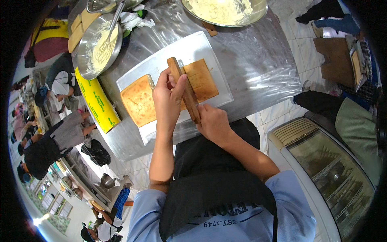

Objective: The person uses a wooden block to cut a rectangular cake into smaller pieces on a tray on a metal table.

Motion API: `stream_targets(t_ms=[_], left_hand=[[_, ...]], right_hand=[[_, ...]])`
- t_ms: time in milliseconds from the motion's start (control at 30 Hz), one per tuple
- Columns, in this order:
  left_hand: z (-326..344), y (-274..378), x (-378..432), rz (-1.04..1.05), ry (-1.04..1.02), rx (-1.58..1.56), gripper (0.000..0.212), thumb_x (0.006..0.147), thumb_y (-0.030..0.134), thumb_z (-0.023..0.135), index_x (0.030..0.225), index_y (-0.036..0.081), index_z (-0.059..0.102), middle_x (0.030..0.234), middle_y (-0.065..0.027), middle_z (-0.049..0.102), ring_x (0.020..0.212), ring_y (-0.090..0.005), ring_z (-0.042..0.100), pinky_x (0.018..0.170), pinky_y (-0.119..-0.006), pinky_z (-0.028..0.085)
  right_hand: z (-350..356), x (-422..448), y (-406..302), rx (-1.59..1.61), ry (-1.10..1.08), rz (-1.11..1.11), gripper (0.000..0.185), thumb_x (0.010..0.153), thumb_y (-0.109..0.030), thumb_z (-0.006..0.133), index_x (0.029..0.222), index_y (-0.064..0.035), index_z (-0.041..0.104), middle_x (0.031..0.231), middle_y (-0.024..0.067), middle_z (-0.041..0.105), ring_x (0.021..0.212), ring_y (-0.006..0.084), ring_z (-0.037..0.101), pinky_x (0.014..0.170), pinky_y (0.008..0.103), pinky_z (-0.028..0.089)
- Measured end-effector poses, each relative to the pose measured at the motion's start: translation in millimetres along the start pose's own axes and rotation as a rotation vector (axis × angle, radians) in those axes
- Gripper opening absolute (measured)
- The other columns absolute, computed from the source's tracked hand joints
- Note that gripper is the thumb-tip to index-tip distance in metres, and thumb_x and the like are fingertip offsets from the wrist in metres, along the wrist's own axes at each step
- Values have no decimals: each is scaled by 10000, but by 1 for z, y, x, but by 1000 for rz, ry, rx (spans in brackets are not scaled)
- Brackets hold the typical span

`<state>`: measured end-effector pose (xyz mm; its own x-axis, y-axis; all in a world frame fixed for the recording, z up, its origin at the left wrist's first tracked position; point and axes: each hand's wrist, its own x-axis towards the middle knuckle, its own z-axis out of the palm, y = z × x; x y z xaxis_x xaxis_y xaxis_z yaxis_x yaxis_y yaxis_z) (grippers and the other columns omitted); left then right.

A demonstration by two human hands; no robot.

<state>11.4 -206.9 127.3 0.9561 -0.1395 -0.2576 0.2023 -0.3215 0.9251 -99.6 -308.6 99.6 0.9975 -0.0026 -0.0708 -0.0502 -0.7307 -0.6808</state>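
My left hand and my right hand both grip a long wooden bar; the left fingers wrap its upper part, the right hand holds its lower end. Part of a metal edge shows beside the bar near its top. The bar lies over the middle of a white sheet or board on the metal table. To its left is a thick block of golden sponge cake, with a pale cut edge. On its right lies a flatter cake piece with lines across its top. My hands hide the area between the cake pieces.
A steel bowl of pale cream with a whisk stands upper left, above a yellow cling film box. A larger cream bowl is at the top. Wooden boards lie far left. A glass-fronted cabinet stands lower right. Several people are farther off.
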Motion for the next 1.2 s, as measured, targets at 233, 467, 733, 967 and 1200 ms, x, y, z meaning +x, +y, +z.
stream_targets(t_ms=[233,467,733,967,1200], left_hand=[[4,0,-7,0,27,-28,279,847,114,661,1071,-26,570,700,38,404,633,-58,391,577,-200,373],[10,4,-18,19,78,-2,308,830,106,679,1080,-32,564,719,20,430,663,-63,417,600,-210,401],[6,6,-3,0,35,18,316,851,168,668,1080,-24,565,713,19,460,625,-62,437,569,-217,411],[6,-1,6,-47,7,-69,327,855,184,671,1076,-26,556,704,15,479,611,-51,445,530,-213,401],[4,11,2,-37,17,-79,325,860,172,668,1077,-36,546,736,-18,545,627,-59,517,553,-215,452]], right_hand=[[-4,-2,3,21,0,-8,250,688,-131,661,899,-44,560,738,126,575,643,322,623,561,415,509],[2,-7,10,48,-10,25,264,662,-125,689,875,-56,549,745,115,563,662,323,612,569,418,499],[-4,-2,7,52,-32,34,242,677,-119,685,859,-54,540,735,119,558,651,339,599,572,436,488],[-21,3,-3,47,-103,140,306,725,-171,696,949,-22,551,794,147,598,704,355,620,608,434,500],[-44,19,-45,87,196,35,613,755,-161,685,1255,9,373,1015,234,577,883,382,612,695,440,505]])
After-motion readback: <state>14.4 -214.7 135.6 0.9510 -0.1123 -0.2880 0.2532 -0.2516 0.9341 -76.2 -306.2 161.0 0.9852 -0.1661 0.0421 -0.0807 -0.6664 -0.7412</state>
